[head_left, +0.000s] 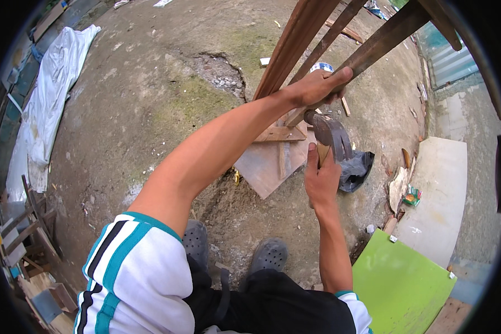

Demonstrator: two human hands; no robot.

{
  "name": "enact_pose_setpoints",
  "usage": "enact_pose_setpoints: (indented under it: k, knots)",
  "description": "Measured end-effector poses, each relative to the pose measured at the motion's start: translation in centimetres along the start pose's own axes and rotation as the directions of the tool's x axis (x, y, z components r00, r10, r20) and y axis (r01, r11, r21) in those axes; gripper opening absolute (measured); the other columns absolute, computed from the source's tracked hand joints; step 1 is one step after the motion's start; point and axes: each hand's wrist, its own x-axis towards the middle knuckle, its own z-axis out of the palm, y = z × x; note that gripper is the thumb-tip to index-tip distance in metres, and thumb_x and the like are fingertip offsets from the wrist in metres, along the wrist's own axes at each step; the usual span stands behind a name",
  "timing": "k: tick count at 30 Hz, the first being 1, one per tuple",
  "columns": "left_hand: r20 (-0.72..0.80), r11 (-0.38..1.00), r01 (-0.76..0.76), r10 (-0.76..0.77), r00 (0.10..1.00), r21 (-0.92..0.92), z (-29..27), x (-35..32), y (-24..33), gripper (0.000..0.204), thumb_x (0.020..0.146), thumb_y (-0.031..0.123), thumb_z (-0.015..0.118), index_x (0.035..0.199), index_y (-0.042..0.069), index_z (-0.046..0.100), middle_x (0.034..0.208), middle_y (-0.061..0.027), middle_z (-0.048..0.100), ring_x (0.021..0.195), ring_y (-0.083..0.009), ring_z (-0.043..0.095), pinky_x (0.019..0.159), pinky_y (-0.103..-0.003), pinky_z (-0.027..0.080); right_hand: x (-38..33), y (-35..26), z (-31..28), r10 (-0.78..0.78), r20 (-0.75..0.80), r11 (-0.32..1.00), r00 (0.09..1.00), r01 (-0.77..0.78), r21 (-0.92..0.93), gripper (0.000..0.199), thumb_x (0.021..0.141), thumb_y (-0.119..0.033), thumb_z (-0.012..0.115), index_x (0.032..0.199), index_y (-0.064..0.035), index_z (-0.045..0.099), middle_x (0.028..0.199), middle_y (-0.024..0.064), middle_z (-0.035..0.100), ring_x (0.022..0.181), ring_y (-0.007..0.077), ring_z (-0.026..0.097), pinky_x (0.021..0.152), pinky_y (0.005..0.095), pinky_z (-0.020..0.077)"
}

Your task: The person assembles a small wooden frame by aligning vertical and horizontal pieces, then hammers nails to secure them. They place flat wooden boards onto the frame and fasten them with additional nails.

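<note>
The wooden beam (pixel 381 42) is gripped by the left hand (pixel 320 89), fingers wrapped round, probably to keep it steady. Beside the beam's lower end, a hammer (pixel 333 133) is held by the right hand (pixel 323 181), fingers closed, presumably for control.

Bright, diffuse daylight, soft shadows, fisheye-bent edges (corners quite black)

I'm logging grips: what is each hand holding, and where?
Left hand: a wooden bar, near its lower end. Right hand: the hammer, by its handle, just below the head.
</note>
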Motion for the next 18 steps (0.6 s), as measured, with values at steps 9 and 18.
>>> enact_pose_setpoints:
  k: [9, 18]
  knots:
    - [0.017, 1.0, 0.016, -0.016, 1.0, -0.023, 0.0, 0.0, 0.0, 0.087, 0.086, 0.088, 0.04, 0.072, 0.005, 0.064, 0.062, -0.0047, 0.057, 0.062, -0.0154, 0.056, 0.064, -0.031, 0.044, 1.4, 1.0, 1.2, -0.043, 0.099, 0.996, 0.994, 0.05, -0.068, 0.037, 0.1, -0.026, 0.058, 0.119, 0.0052, 0.054, 0.083, 0.0331, 0.065, 0.077, 0.0534, 0.063, 0.064, 0.0567, 0.0475]
    - [0.037, 1.0, 0.016, -0.015, 0.999, -0.011, -0.3, 0.1, -0.5, 0.084, 0.088, 0.085, 0.04, 0.077, 0.005, 0.064, 0.07, -0.0025, 0.058, 0.064, -0.0132, 0.056, 0.067, -0.03, 0.045, 4.3, -0.6, -1.8, 0.113, 0.371, 0.961, 0.922, -0.006, -0.278, 0.034, 0.097, -0.024, 0.059, 0.112, 0.0057, 0.05, 0.083, 0.039, 0.064, 0.084, 0.0578, 0.062, 0.073, 0.0629, 0.0464]
